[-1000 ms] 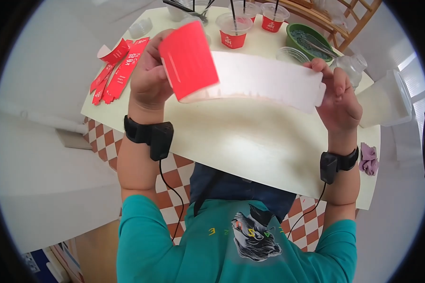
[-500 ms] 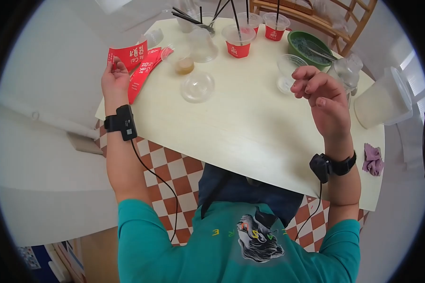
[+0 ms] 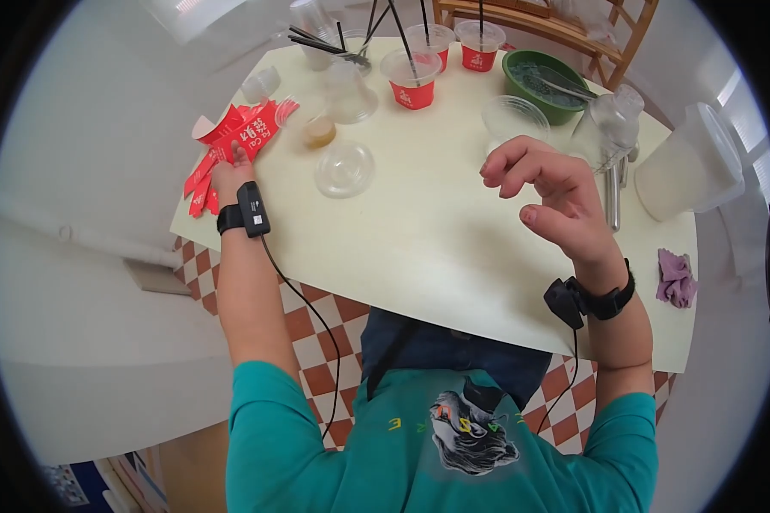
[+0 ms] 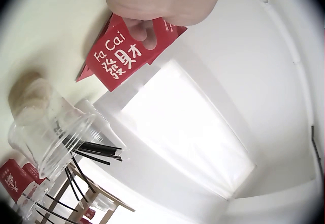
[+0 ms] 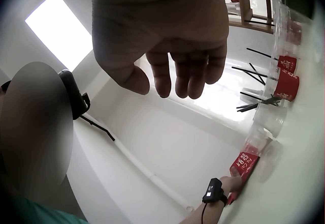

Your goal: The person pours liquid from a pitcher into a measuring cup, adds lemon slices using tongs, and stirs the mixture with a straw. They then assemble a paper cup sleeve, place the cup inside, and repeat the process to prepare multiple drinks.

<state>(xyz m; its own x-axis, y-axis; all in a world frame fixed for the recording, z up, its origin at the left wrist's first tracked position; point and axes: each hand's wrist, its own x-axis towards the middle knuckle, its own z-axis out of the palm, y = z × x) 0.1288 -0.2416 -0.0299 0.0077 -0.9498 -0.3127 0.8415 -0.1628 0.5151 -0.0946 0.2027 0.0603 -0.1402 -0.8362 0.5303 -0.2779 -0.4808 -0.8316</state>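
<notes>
At the table's left edge my left hand (image 3: 228, 176) pinches a red printed paper cup sleeve (image 3: 250, 134), lying over other red sleeves (image 3: 198, 181). In the left wrist view, fingertips (image 4: 150, 37) lie across the sleeve's lettered face (image 4: 116, 61); the rest of the grip is hidden. My right hand (image 3: 563, 195) is raised above the right half of the table, fingers loosely bent and holding nothing. The right wrist view shows that hand (image 5: 165, 36) with its fingers slightly spread. Nearest beyond it is a round clear plastic container (image 3: 517, 118).
Three clear cups in red sleeves (image 3: 413, 94), with black sticks, stand at the back. A clear lid (image 3: 345, 169) and a small amber-bottomed cup (image 3: 319, 132) lie left of centre. Rightward are a green bowl (image 3: 565, 113), a clear jar (image 3: 609, 124), a plastic tub (image 3: 683, 167) and a purple cloth (image 3: 676, 279).
A second ago both hands held a sleeve stretched out over the table. The right hand let go and drew lower; the left carried the sleeve left and down onto the pile.
</notes>
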